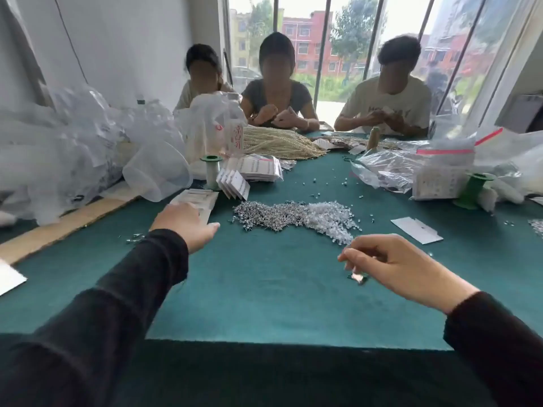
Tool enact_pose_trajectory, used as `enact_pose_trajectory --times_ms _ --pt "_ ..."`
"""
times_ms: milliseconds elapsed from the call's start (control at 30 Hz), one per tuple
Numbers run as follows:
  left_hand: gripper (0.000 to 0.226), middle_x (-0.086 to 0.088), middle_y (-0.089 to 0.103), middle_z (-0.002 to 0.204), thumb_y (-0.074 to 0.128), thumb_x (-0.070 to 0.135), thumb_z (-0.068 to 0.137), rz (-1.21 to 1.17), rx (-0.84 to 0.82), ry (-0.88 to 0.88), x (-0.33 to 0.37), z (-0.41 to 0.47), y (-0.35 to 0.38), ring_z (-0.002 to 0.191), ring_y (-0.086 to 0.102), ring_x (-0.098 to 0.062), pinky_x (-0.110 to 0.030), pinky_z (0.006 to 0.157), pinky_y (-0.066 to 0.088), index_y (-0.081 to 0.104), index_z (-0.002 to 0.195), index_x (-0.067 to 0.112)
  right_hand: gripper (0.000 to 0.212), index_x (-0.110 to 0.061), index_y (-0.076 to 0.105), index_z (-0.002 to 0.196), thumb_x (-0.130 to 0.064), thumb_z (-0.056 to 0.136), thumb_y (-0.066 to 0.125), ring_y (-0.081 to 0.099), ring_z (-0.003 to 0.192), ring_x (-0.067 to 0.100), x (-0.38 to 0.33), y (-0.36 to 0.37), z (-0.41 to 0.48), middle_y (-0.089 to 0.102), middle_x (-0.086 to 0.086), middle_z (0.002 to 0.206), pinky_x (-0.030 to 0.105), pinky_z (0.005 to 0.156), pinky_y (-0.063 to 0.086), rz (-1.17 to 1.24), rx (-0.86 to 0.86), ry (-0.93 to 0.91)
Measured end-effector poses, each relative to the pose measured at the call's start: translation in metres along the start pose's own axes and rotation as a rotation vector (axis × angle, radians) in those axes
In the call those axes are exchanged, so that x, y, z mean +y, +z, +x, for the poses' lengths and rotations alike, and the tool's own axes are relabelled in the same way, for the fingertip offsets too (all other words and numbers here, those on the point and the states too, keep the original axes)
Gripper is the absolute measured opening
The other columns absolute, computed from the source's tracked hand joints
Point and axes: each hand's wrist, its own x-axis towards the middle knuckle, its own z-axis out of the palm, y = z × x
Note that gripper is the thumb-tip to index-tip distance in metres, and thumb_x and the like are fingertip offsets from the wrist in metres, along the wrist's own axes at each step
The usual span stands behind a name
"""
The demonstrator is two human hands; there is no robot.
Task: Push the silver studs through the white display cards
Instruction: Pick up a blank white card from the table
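A heap of silver studs [270, 214] lies mid-table on the green cloth, joined on its right by a heap of clear plastic backs [332, 217]. My left hand [185, 224] reaches forward and rests over a stack of white display cards [202, 198]; its thumb is straight and its fingers are hidden behind the back of the hand. My right hand [396, 265] hovers low over the cloth with curled fingers, pinching a small silver stud [359, 278]. More white cards stand fanned [235, 183] behind the stack. A single white card [415, 229] lies at the right.
Crumpled plastic bags [58, 148] and a clear cup [155, 171] crowd the left. Green spools [211, 168] [473, 189], bagged goods [390, 168] and pearl strands [279, 141] sit farther back. Three people work at the far side. Loose studs dot the cloth.
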Motion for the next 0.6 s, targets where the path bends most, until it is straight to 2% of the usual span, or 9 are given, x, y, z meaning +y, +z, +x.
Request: enact_pose_trajectory --times_ms 100,167,233,300,367,500,600 --pt "0.060 -0.011 0.059 0.122 0.048 0.055 0.084 0.137 -0.014 0.034 0.008 0.027 0.023 0.112 0.054 -0.029 -0.031 0.091 0.045 0.045 0.132 0.018 0.022 -0.020 0.066 0.072 -0.026 0.089 0.053 0.060 0.065 0.025 0.013 0.011 0.054 0.066 0.000 0.067 0.034 0.063 0.050 -0.123 -0.046 0.001" --pt "0.058 -0.009 0.061 0.114 0.049 0.057 0.084 0.169 -0.035 -0.049 0.011 0.036 0.037 0.106 0.056 -0.028 -0.031 0.086 0.048 0.050 0.126 0.017 0.029 -0.018 0.062 0.065 -0.028 0.090 0.051 0.053 0.053 0.016 0.024 0.023 0.085 0.060 -0.002 0.060 0.026 0.055 0.045 -0.186 -0.103 -0.003" --pt "0.049 -0.008 0.060 0.114 0.048 0.050 0.086 0.186 0.028 -0.070 0.007 0.042 0.051 0.106 0.056 -0.028 -0.033 0.085 0.049 0.053 0.122 0.016 0.035 -0.015 0.057 0.060 -0.030 0.090 0.050 0.045 0.046 0.008 0.033 0.037 0.105 0.053 -0.006 0.053 0.020 0.050 0.038 -0.243 -0.154 -0.029" --pt "0.040 -0.010 0.061 0.099 0.045 0.043 0.089 0.130 0.102 -0.106 0.003 0.045 0.057 0.096 0.058 -0.030 -0.033 0.076 0.049 0.060 0.108 0.010 0.038 -0.016 0.047 0.057 -0.036 0.090 0.047 0.041 0.049 0.008 0.041 0.056 0.112 0.045 -0.007 0.050 0.026 0.053 0.036 -0.365 -0.133 -0.078" --pt "0.041 -0.010 0.059 0.088 0.041 0.041 0.091 0.063 0.123 -0.133 0.004 0.045 0.058 0.088 0.057 -0.031 -0.034 0.073 0.048 0.063 0.095 0.006 0.039 -0.018 0.038 0.058 -0.042 0.089 0.043 0.039 0.054 0.010 0.046 0.073 0.112 0.040 -0.007 0.050 0.031 0.056 0.034 -0.490 -0.064 -0.138" --pt "0.048 -0.013 0.063 0.099 0.055 0.052 0.082 0.054 0.126 -0.068 0.004 0.047 0.056 0.099 0.055 -0.031 -0.035 0.081 0.046 0.064 0.101 0.009 0.036 -0.017 0.039 0.063 -0.041 0.089 0.044 0.041 0.058 0.014 0.046 0.072 0.110 0.040 -0.005 0.054 0.035 0.059 0.038 -0.425 -0.090 -0.174" --pt "0.048 -0.014 0.064 0.098 0.055 0.050 0.082 0.114 0.132 -0.086 0.000 0.049 0.055 0.094 0.058 -0.033 -0.033 0.077 0.045 0.067 0.101 0.008 0.036 -0.017 0.039 0.061 -0.036 0.090 0.046 0.038 0.054 0.011 0.044 0.068 0.108 0.039 -0.004 0.053 0.036 0.059 0.037 -0.357 -0.091 -0.178"
